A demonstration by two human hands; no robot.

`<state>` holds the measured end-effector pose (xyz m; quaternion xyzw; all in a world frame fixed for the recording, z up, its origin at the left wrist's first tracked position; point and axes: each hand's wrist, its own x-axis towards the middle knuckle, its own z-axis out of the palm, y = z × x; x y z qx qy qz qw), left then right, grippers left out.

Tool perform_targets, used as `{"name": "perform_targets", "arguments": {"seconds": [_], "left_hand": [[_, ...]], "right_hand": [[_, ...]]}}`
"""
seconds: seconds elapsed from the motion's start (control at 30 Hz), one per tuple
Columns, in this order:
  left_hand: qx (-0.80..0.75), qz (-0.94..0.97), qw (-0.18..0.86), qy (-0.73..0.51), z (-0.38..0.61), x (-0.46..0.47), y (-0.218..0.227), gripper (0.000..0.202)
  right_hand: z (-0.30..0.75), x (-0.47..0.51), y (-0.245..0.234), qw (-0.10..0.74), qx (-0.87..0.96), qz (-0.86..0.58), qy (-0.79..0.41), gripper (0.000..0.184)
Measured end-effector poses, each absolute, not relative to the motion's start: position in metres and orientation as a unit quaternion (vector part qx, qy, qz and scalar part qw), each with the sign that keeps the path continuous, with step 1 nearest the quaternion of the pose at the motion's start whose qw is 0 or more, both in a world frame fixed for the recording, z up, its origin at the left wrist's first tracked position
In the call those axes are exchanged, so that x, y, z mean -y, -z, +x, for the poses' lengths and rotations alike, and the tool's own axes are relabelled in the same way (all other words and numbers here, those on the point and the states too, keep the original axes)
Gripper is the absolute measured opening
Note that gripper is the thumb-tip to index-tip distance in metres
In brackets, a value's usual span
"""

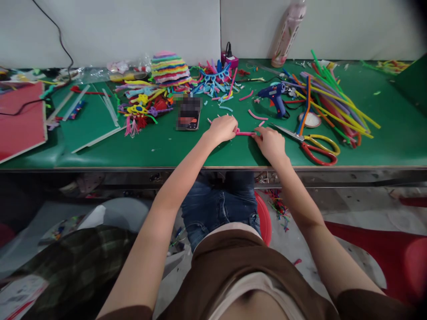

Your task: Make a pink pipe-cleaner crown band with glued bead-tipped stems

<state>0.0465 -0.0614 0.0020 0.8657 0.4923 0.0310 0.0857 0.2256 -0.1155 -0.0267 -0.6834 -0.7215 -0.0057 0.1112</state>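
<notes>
A pink pipe cleaner (245, 133) stretches between my two hands, just above or on the green table. My left hand (224, 128) has its fingers closed on one end, where the pink piece seems to curl. At the other end, my right hand (271, 141) pinches it between thumb and fingers. Short cut pink pieces (256, 115) lie behind my hands. To the right, large scissors (312, 143) with one yellow and one red handle rest with their blades slightly apart. A phone (188, 113) lies left of my left hand.
Behind my right hand stands a blue glue gun (276, 97). Long coloured pipe cleaners (336, 102) are piled at the right, near a small round dish (310, 119). Colourful finished pieces (143, 106) heap up at the left. A bottle (288, 33) stands against the wall.
</notes>
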Motion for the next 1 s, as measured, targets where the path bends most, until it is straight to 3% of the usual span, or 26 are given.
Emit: {"name": "perform_targets", "arguments": {"seconds": [0.27,0.5,1.0], "left_hand": [[-0.441,0.890,0.029,-0.113,0.051,0.067,0.006,0.019],[-0.404,0.908,0.016,-0.108,0.060,0.057,0.021,0.017],[-0.351,0.930,-0.033,-0.104,0.063,0.061,0.019,0.030]], "right_hand": [[0.230,0.113,0.030,0.117,0.738,-0.664,0.037,0.031],[0.232,0.112,0.032,0.126,0.746,-0.652,0.043,0.032],[0.252,0.099,0.032,0.175,0.780,-0.599,-0.049,0.020]]}}
